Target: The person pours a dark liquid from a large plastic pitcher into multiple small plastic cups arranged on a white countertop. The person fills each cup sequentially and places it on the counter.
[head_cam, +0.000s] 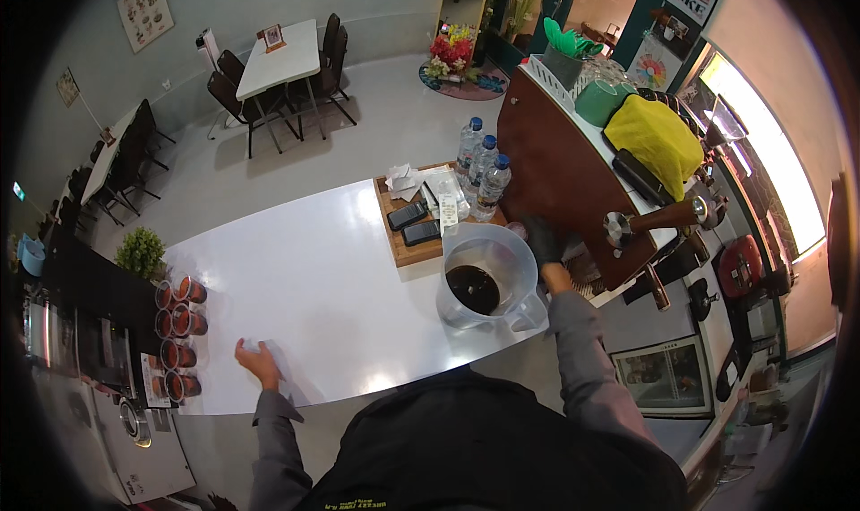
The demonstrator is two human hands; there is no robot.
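Observation:
My left hand (259, 364) is bare and hovers over or rests on the left of the white table (322, 289), its fingers apart. I see nothing held in it. Left of it, several clear plastic cups (180, 355) with reddish-brown contents stand in two rows. My right hand (543, 241) wears a black glove and reaches past a large translucent plastic jug (521, 262) with dark liquid (474, 289) in it. A small clear cup (517, 231) is close by the gloved fingers. Whether those fingers grip anything is hidden.
Behind the jug is a wooden tray (403, 256) with two black handheld devices (421, 233), papers (404, 180) and several water bottles (492, 187). A brown-panelled counter (557, 168) rises at right, bearing a yellow cloth (652, 141) and green cups (596, 103). A potted plant (140, 252) stands at left.

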